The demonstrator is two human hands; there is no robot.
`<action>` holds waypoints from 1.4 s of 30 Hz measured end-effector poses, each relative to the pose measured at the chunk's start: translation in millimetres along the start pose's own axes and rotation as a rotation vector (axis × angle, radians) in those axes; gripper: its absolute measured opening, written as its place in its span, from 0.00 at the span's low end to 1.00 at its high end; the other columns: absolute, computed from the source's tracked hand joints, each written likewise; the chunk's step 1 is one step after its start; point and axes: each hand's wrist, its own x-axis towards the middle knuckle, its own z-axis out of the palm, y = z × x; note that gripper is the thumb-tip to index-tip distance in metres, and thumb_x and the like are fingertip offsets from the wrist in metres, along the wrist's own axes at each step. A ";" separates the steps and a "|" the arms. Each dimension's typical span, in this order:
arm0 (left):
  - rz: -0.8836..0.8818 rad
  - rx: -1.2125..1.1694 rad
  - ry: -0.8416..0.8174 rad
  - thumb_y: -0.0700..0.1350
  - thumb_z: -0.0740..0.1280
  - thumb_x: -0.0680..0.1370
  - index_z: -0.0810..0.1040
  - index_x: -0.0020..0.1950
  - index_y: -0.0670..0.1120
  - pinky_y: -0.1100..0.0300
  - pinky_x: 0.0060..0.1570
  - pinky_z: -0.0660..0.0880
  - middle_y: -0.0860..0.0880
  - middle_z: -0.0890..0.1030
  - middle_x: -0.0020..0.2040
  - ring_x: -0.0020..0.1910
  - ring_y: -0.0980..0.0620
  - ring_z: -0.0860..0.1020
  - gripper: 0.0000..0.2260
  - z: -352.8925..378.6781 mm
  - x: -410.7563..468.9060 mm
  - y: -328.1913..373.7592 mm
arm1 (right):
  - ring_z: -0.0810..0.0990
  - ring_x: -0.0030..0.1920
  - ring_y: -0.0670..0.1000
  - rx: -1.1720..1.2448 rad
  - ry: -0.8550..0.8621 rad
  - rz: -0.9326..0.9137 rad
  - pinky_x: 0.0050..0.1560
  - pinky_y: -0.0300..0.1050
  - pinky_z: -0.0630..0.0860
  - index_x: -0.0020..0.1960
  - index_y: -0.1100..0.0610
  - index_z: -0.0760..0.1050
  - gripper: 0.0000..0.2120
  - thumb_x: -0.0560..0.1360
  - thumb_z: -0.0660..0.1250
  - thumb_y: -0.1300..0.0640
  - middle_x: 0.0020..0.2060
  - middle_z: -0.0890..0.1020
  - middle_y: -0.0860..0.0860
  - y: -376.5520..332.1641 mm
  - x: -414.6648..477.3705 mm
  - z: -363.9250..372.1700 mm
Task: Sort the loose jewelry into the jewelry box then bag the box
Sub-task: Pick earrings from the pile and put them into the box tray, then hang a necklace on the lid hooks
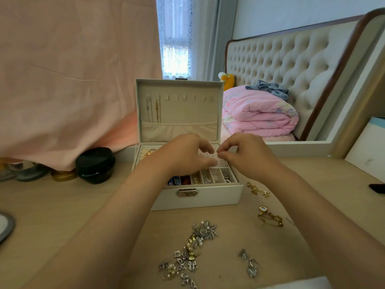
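Jewelry box point(200, 197) stands open at the table's point(62, 205) middle, its lid point(187, 113) upright with chains point(156, 110) hanging inside at 11 o'clock. Your left hand point(183, 153) and right hand point(245, 153) hover over the upper tray, fingers curled and tips nearly meeting. Whether they pinch anything, you cannot tell. Your left hand hides part of the tray. Loose jewelry point(195, 247) lies at the box's 6 o'clock and gold pieces point(268, 217) at 4 o'clock. At 9 o'clock a black jar point(94, 165) and a gold tin point(63, 175) sit under a pink cloth point(73, 69).

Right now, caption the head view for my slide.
Left hand and right hand near each other over the open box; loose jewelry on the table.
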 end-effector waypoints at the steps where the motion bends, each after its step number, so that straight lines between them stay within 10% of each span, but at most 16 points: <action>1: 0.013 0.038 -0.025 0.63 0.70 0.75 0.80 0.63 0.58 0.57 0.55 0.72 0.59 0.75 0.54 0.57 0.57 0.73 0.19 1.3 0.1 0.1 | 0.78 0.48 0.39 -0.053 -0.007 -0.003 0.53 0.46 0.76 0.41 0.44 0.83 0.04 0.73 0.74 0.53 0.45 0.82 0.40 -1.3 -0.8 1.6; 13: 0.044 0.209 -0.065 0.67 0.68 0.74 0.79 0.65 0.57 0.56 0.54 0.69 0.54 0.74 0.60 0.57 0.55 0.68 0.24 8.1 6.6 -4.7 | 0.79 0.49 0.49 -0.418 0.019 -0.126 0.46 0.46 0.74 0.47 0.44 0.83 0.06 0.77 0.68 0.51 0.50 0.80 0.43 -7.8 -0.1 12.5; 35: 0.047 0.138 0.036 0.63 0.68 0.76 0.78 0.64 0.57 0.50 0.63 0.72 0.54 0.74 0.63 0.63 0.53 0.70 0.20 4.2 -8.8 0.8 | 0.79 0.47 0.39 -0.016 -0.056 0.007 0.49 0.42 0.77 0.43 0.44 0.83 0.03 0.72 0.73 0.52 0.44 0.82 0.39 -7.5 -4.4 -7.9; 42: 0.154 0.054 0.175 0.58 0.68 0.77 0.81 0.57 0.57 0.56 0.52 0.75 0.59 0.76 0.53 0.52 0.59 0.75 0.11 13.0 -33.5 31.9 | 0.78 0.38 0.35 0.045 -0.093 0.024 0.41 0.36 0.72 0.42 0.45 0.84 0.02 0.72 0.76 0.50 0.41 0.84 0.41 -10.2 -38.0 -55.5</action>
